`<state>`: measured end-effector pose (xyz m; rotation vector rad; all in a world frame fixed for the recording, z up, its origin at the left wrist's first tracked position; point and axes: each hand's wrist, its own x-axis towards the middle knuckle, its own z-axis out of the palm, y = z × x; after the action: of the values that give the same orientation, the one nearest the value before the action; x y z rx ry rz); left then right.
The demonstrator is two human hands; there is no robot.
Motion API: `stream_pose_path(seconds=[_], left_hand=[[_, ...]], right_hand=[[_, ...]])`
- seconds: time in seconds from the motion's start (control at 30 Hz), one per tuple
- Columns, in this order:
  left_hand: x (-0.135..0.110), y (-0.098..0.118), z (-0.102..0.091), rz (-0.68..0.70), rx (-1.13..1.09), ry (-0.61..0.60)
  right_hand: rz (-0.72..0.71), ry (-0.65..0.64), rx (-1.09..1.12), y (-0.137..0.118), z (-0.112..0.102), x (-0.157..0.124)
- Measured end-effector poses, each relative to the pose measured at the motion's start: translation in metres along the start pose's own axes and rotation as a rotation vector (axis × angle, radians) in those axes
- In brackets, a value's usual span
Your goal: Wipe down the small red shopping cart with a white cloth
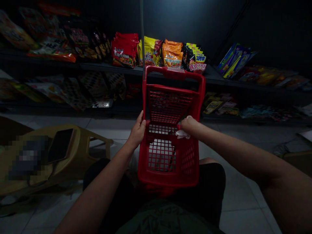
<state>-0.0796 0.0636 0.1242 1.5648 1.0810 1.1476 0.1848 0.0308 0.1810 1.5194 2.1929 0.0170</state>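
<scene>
A red plastic shopping basket (168, 180) with grid walls and a raised handle frame stands between my knees. My left hand (137, 130) grips its left side, the thumb on the rim and the other fingers partly hidden outside. My right hand (189, 124) is closed around a crumpled white tissue or cloth (183, 134) inside the basket, near the right wall. A loose end hangs below the hand. Inside the basket, a red grid flap (168, 105) leans up against the handle end. The floor shows through the grid bottom.
Ahead, a dark shelf (97, 67) carries red noodle packs (124, 50), yellow packs (149, 52), orange packs (172, 53) and black packs (195, 58). More bags fill the lower shelf. To my left, a yellowish plastic stool (80, 135) bears a phone (60, 145) and a blurred item.
</scene>
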Motion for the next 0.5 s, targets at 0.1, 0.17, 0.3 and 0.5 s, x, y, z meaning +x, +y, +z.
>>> stream_pose_path(seconds=[0.1,0.17,0.3,0.5], left_hand=[[0.005,0.0,-0.002,-0.008,-0.018,-0.004],[0.009,-0.001,-0.005,-0.009,-0.023,-0.016],[0.015,-0.002,-0.011,0.008,-0.004,-0.057],[0.022,-0.002,-0.011,0.041,0.044,-0.088]], right_hand=[[0.018,-0.152,-0.06,0.005,-0.017,-0.011],[-0.193,-0.288,0.015,-0.021,-0.017,-0.031],[-0.55,-0.439,0.147,-0.072,-0.009,-0.07],[-0.379,-0.052,0.103,-0.012,-0.015,-0.07]])
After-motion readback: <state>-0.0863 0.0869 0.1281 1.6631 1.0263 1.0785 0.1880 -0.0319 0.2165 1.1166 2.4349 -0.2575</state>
